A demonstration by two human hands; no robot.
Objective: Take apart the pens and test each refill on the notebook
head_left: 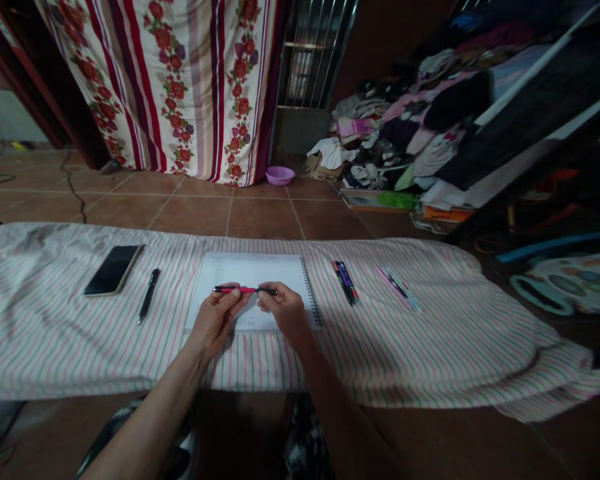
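Observation:
Both of my hands hold one red pen [241, 290] level above a spiral notebook [260, 275] that lies open on the striped cloth [430, 333]. My left hand [217, 321] pinches the pen's red barrel. My right hand [285, 310] pinches its dark end. Left of the notebook lie a black pen [149, 295] and a dark phone [113, 269]. To the right lie a few pens [346, 282] close together and, further right, another bunch of pens [400, 289].
The cloth covers a low surface over a brown tiled floor [190, 213]. A flowered curtain [180, 87] hangs behind, with a purple bowl [279, 175] at its foot. Piled clothes and clutter [420, 127] fill the right side.

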